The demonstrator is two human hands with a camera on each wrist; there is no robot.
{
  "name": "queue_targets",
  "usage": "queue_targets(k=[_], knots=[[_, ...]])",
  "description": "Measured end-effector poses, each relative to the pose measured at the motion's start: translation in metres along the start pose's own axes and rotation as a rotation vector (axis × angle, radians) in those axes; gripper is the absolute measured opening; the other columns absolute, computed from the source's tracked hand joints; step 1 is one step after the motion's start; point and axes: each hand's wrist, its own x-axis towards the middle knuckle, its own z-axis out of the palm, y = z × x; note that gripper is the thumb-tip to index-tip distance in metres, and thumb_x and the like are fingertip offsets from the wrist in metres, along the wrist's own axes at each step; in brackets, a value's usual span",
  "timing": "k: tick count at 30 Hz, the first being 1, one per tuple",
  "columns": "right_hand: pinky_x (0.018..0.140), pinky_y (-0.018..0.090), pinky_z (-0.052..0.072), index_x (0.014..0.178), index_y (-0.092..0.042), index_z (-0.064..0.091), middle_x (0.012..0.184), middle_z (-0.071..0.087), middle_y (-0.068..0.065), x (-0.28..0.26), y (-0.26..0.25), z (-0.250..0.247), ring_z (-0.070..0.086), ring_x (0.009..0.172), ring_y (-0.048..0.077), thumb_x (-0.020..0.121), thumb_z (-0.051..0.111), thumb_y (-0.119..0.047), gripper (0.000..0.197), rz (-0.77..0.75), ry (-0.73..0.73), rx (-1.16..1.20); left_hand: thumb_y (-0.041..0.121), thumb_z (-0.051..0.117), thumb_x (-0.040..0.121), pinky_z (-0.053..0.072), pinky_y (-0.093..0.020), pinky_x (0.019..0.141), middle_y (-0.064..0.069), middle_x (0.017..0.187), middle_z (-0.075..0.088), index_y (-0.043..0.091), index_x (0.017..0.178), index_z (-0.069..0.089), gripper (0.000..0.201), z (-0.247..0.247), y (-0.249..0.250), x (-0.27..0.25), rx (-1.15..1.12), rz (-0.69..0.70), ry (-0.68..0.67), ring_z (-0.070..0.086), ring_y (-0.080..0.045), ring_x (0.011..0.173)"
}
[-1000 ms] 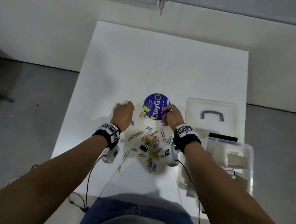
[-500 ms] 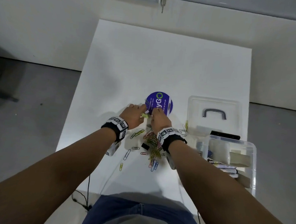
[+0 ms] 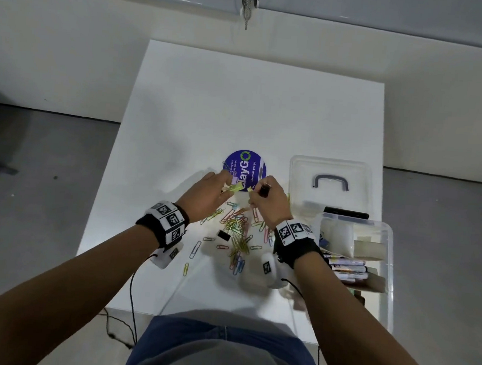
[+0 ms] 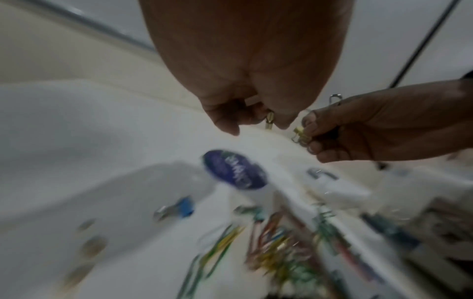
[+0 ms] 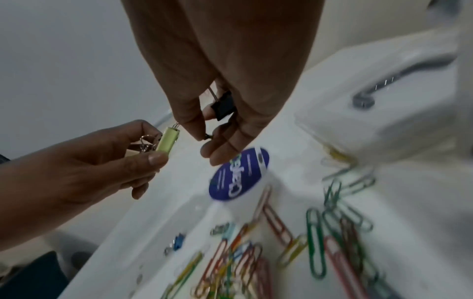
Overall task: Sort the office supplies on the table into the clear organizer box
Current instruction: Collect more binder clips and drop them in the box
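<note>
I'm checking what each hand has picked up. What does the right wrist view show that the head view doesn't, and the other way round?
Only the right wrist view makes plain the black binder clip tucked in the right hand, and the left hand pinching a pale green binder clip with silver handles.

Only the head view shows the clear organizer box at the table's right, with items already inside, and another black binder clip lying among the paper clips.

Both show the purple round sticker, the scattered paper clips and the handled lid.

round purple sticker (image 3: 245, 169): "clean as you go", partial "ayg".
</note>
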Motion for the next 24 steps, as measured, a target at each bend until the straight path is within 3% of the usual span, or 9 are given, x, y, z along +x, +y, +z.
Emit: queue_targets(k=[4,6,8,10,13,17,20,24], knots=[[0.066,0.037,0.055,0.086,-0.012,0.051,0.082,0.064,0.009,-0.04,-0.007,-0.057,0.065,0.075,0.029,0.086,0.061,-0.008,0.01,-0.107,0.069,-0.09,0.027,0.053,0.096,0.044,-0.032,0.073,-0.004,0.103,0.058,0.012,0.11,0.049,0.022,-0.01,0.057,-0.01,0.024,0.177,0.046,0.05,-0.019,0.093],[0.065,0.033,0.052,0.086,-0.014,0.051,0.083,0.065,0.008,-0.065,-0.004,-0.092,0.063,0.074,0.025,0.086,0.062,-0.011,0.011,-0.136,0.118,-0.176,0.03,0.053,0.096,0.038,-0.028,0.07,0.0,0.102,0.056,0.012,0.112,0.05,0.024,-0.002,0.088,-0.013,0.048,0.265,0.025,0.044,-0.014,0.09],[0.065,0.035,0.051,0.086,-0.015,0.051,0.083,0.065,0.009,-0.084,0.005,-0.122,0.063,0.074,0.026,0.086,0.061,-0.011,0.011,-0.104,0.17,-0.219,0.032,0.052,0.097,0.036,-0.026,0.068,0.006,0.098,0.051,0.013,0.114,0.049,0.026,0.014,0.119,-0.012,0.052,0.339,-0.018,0.042,-0.01,0.086],[0.066,0.035,0.052,0.087,-0.013,0.052,0.083,0.065,0.009,-0.096,0.015,-0.144,0.063,0.075,0.027,0.085,0.06,-0.007,0.01,-0.037,0.203,-0.267,0.033,0.05,0.097,0.045,-0.034,0.069,0.003,0.101,0.056,0.015,0.113,0.045,0.024,0.034,0.148,-0.006,0.057,0.389,-0.095,0.05,-0.016,0.084],[0.077,0.04,0.056,0.098,-0.013,0.055,0.097,0.067,0.01,-0.101,0.023,-0.163,0.065,0.085,0.029,0.085,0.06,-0.004,0.016,0.074,0.127,-0.37,0.028,0.049,0.097,0.047,-0.038,0.067,-0.011,0.102,0.056,0.012,0.115,0.043,0.025,0.061,0.18,0.008,0.119,0.342,-0.2,0.057,-0.03,0.079],[0.094,0.03,0.044,0.137,-0.018,0.048,0.132,0.059,0.004,-0.109,0.02,-0.173,0.059,0.116,0.023,0.087,0.063,-0.013,0.053,0.138,-0.067,-0.576,0.017,0.057,0.091,0.05,-0.04,0.075,-0.015,0.109,0.053,0.009,0.122,0.046,0.034,0.081,0.206,0.02,0.145,0.262,-0.241,0.06,-0.033,0.089],[0.098,0.028,0.041,0.144,-0.019,0.04,0.139,0.055,0.005,-0.116,0.018,-0.173,0.055,0.124,0.022,0.09,0.058,-0.013,0.056,0.13,-0.084,-0.612,0.011,0.065,0.086,0.048,-0.037,0.075,-0.016,0.111,0.054,0.008,0.132,0.04,0.052,0.086,0.211,0.019,0.1,0.242,-0.249,0.06,-0.03,0.093],[0.097,0.03,0.041,0.143,-0.015,0.042,0.137,0.055,0.011,-0.116,0.019,-0.168,0.054,0.124,0.024,0.094,0.051,-0.01,0.05,0.124,-0.016,-0.675,0.003,0.06,0.086,0.053,-0.039,0.077,-0.013,0.113,0.056,0.012,0.13,0.039,0.049,0.085,0.202,0.015,-0.048,0.202,-0.165,0.061,-0.026,0.086]])
